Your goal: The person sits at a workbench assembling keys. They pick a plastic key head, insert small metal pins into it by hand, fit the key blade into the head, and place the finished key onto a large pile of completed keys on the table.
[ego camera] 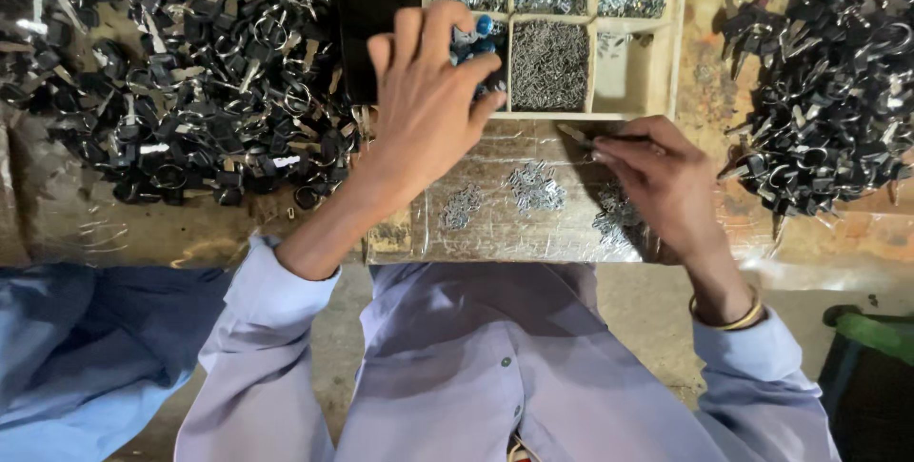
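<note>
My left hand (430, 91) reaches forward over a compartment of the wooden tray (678, 34), its fingertips closed on a small blue and black part (479, 39). My right hand (657, 172) rests on the shiny work board (495, 229) and pinches a thin metal tool (577, 135) that points left. Small heaps of tiny silver pieces (535, 186) lie on the board between the two hands. Whether the left hand has lifted the part off the tray, I cannot tell.
Big heaps of black-headed keys on rings lie at the left (190, 62) and right (828, 81). The tray's compartments hold silver pins (549, 64) and other small metal bits. A green thing (876, 334) sits low at the right, blue cloth (76, 357) at the left.
</note>
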